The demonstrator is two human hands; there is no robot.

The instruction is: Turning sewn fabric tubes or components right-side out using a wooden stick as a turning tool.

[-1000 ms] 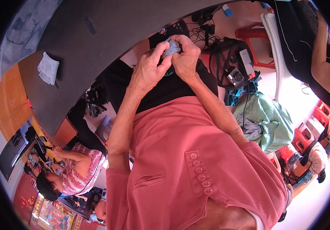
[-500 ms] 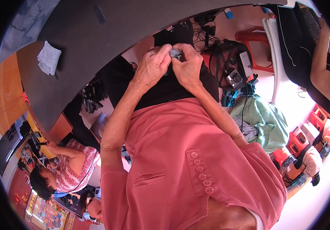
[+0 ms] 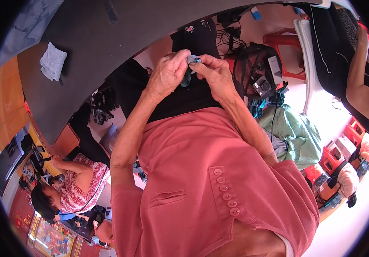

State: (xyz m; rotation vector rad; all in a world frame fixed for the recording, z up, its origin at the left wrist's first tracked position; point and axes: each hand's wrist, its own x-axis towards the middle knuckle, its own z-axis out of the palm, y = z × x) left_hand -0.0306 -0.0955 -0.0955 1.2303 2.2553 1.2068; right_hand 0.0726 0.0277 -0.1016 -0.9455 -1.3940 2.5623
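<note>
Over my lap, a small bunched piece of grey-green cloth (image 3: 193, 59) is pinched between my two hands. My left hand (image 3: 170, 73) has its fingers curled in, gripping the cloth's left side. On the other side, my right hand (image 3: 217, 77) presses thumb and fingers on the cloth's upper right. A darker teal part of it hangs down between the hands. What lies inside the folds is hidden. On the dark table beyond, a folded light-grey cloth (image 3: 53, 61) lies at the left.
The dark table (image 3: 86, 51) curves across the far side. To the right stand a black mesh bag (image 3: 253, 64) with small devices, a red stool (image 3: 285, 40), tangled cables and a green sack (image 3: 300, 135). A person in a patterned top (image 3: 81, 186) sits lower left; others are at right.
My right hand has shifted slightly right and down, its fingers loosening from a tight curl. More of the cloth shows, with its teal part now hanging between my hands.
</note>
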